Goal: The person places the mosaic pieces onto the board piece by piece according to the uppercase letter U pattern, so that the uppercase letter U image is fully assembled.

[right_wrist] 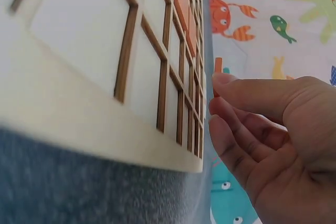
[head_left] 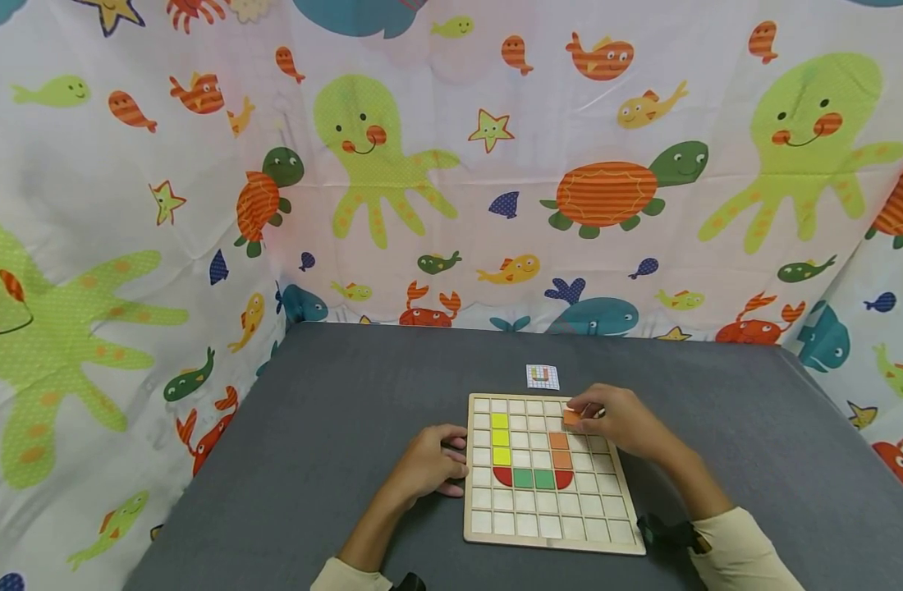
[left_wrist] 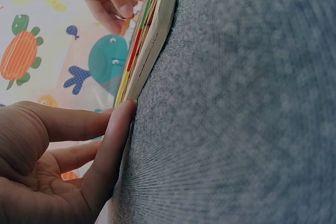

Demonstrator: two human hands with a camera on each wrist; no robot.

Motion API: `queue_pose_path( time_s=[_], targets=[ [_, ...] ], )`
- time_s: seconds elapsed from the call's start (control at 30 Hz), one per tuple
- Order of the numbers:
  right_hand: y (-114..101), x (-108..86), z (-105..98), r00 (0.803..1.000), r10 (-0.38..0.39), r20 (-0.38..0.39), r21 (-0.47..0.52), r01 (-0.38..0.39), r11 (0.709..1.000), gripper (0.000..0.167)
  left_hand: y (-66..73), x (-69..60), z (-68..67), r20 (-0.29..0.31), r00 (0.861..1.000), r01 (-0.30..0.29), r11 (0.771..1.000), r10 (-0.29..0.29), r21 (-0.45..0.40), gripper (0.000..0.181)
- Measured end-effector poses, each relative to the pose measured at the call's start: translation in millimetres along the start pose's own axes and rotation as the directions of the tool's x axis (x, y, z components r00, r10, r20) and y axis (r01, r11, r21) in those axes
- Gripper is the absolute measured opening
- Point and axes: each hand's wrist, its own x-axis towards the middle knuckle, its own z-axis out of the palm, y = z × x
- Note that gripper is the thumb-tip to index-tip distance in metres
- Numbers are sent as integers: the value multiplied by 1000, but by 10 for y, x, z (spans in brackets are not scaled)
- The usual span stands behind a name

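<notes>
In the head view, a wooden grid board lies on the grey table. Seated in its cells are yellow squares, orange squares, green squares and red rounded corner pieces. My right hand pinches an orange square tile above the board's far right part. In the right wrist view, that tile stands on edge between thumb and fingertips. With its fingertips, my left hand touches the board's left edge; the left wrist view shows a fingertip against the side.
A small white card with a coloured pattern on a grid lies just beyond the board. Grey cloth covers the table. Behind it hangs a white curtain printed with sea animals.
</notes>
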Motion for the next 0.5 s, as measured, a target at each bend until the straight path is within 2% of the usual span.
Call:
queue_pose_path(
  time_s=[0.27,0.5],
  targets=[
    [-80,72,53,999,-17,43,45,15,999,27,-7,4,0,-2,1000,-4,1000,4,5,60],
    [-99,114,77,998,-20,62,32,18,999,30,3,8,-4,-5,1000,-1,1000,1,2,60]
  ],
)
